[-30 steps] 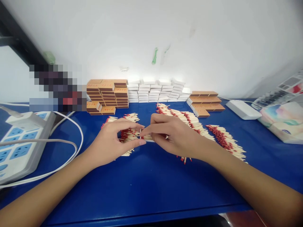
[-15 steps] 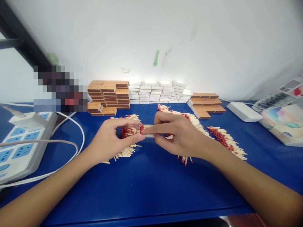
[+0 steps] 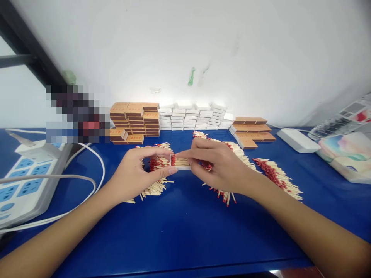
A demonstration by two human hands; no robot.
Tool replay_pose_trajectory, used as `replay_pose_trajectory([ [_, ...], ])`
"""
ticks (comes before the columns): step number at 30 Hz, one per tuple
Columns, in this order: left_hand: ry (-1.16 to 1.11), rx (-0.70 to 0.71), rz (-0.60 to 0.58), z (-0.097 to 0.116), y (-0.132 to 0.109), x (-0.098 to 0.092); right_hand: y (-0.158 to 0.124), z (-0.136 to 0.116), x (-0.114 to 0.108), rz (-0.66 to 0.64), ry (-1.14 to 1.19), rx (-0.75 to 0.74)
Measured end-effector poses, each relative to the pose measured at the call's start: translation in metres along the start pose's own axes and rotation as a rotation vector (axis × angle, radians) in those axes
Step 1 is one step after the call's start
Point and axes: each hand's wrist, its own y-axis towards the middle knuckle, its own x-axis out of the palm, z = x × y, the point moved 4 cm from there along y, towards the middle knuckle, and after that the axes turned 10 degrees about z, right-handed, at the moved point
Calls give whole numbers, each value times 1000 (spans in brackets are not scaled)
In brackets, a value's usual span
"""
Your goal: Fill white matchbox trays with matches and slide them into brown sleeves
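Over the shiny blue tabletop (image 3: 179, 239), a small white box tray (image 3: 183, 168) of red-tipped wooden matches (image 3: 181, 161) is pinched by the left hand's (image 3: 130, 173) and right hand's (image 3: 222, 164) fingers, seemingly for steadiness.

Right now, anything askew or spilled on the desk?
Mildly, yes. Some loose matches stick out unevenly past the right hand, toward the desk's front edge. The white boxes by the wall are stacked crookedly, edges not lining up. No visible damage.
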Motion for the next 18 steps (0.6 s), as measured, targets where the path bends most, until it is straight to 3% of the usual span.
replay_pose_trajectory([
  [13,-16,0,5,-1,0,0,2,-2,-1,52,-37,14],
  [18,-9,23,27,-2,0,-1,4,2,-4,65,-101,97],
])
